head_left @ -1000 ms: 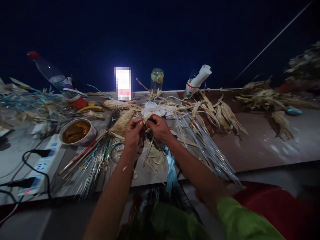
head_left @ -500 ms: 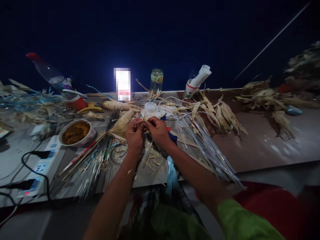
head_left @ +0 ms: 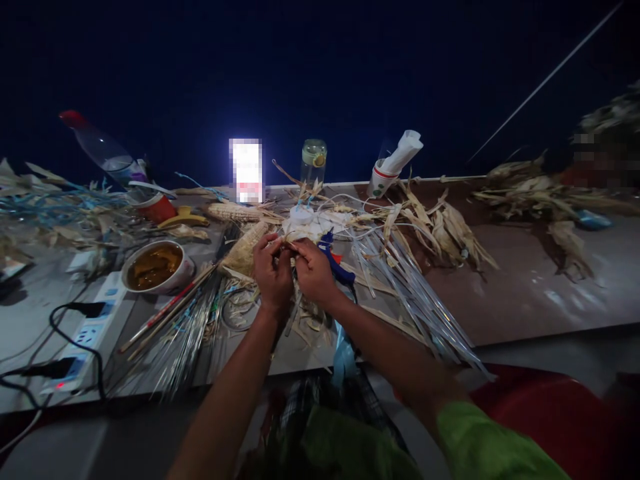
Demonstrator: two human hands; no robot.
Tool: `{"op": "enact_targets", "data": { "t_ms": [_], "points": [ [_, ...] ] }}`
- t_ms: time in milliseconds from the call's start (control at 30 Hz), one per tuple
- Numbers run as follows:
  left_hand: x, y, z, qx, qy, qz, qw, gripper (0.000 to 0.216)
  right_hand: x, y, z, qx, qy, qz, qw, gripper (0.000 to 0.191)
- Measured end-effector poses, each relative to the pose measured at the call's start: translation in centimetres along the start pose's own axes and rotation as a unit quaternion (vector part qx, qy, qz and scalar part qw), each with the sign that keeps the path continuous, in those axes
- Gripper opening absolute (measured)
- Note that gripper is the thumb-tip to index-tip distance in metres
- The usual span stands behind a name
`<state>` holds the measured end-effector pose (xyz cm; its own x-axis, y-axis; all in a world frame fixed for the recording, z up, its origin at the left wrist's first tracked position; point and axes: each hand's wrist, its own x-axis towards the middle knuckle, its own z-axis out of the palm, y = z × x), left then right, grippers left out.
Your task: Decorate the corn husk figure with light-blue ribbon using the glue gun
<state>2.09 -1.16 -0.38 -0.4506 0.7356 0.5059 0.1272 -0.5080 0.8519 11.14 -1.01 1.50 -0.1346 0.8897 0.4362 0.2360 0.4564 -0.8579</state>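
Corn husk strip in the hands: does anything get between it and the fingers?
Nothing visible does. The left hand and the right hand both pinch the corn husk strip directly, meeting on it above the table.

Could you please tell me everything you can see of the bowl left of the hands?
The bowl is round and pale-walled, perhaps ceramic. It stands upright on the table, holding brownish-yellow liquid with darker bits. Thin sticks lie by its near right side, a white power strip to its left. The left hand, the nearer one, does not touch it.
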Motion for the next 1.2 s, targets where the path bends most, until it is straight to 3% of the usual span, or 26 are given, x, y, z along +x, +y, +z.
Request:
{"op": "enact_targets", "data": {
  "t_ms": [267, 567, 700, 933, 1200],
  "points": [
    [0.4, -0.1, -0.2, -0.026, 0.004, -0.046, 0.999, 0.008, 0.1, 0.1, -0.3, -0.015, -0.015, -0.005, 1.0, 0.032],
    [1.0, -1.2, 0.0, -0.081, 0.064, -0.105, 0.989, 0.009, 0.1, 0.7, 0.2, 0.102, 0.028, 0.102, 0.989, 0.027],
    [1.0, -1.1, 0.1, -0.19, 0.032, -0.191, 0.963, 0.017, 0.3, 0.4, -0.1, 0.085, 0.066, 0.134, 0.985, 0.022],
    [0.7, -0.3, 0.6, -0.283, -0.006, -0.263, 0.922, 0.029, 0.3, 0.1, -0.1, 0.032, 0.017, 0.053, 0.998, 0.02],
    [0.8, -0.3, 0.6, -0.302, -0.002, -0.29, 0.908, 0.033, -0.3, -0.2, 0.2, 0.018, 0.029, 0.064, 0.997, 0.024]
  ]
}}
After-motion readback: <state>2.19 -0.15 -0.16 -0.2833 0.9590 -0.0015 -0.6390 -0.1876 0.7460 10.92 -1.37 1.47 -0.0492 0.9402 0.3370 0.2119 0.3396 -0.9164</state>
